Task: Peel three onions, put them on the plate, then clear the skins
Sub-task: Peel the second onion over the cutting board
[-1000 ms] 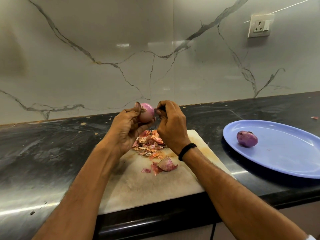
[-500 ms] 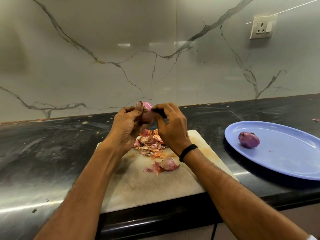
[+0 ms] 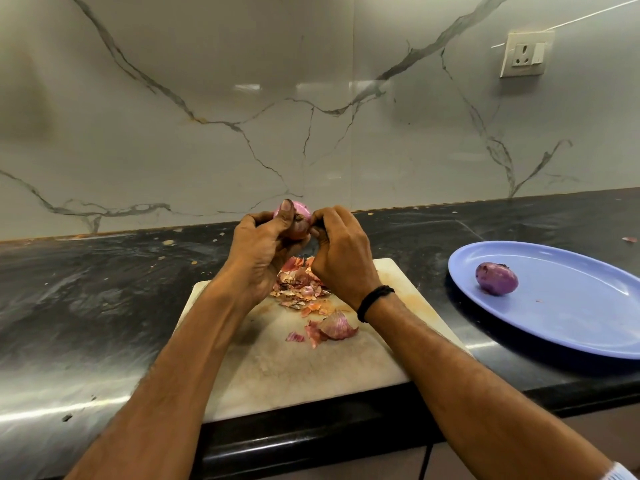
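Note:
My left hand (image 3: 261,252) grips a pink onion (image 3: 300,216) above the far end of the pale cutting board (image 3: 287,368), its thumb lying over the top. My right hand (image 3: 341,254) is against the onion's right side, fingertips pinching at its skin. Most of the onion is hidden by both hands. A heap of onion skins (image 3: 301,287) lies on the board under the hands, with a larger curled piece (image 3: 334,329) nearer me. One peeled purple onion (image 3: 496,278) sits on the blue plate (image 3: 581,306) at the right.
The board and plate rest on a dark stone counter (image 3: 86,299) against a marble-look wall. A wall socket (image 3: 524,53) is at the upper right. Small skin scraps dot the counter behind the board, one (image 3: 628,239) at the far right.
Both hands have drawn closer together around the onion. The right hand's fingers moved in against its side and the left hand turned it slightly.

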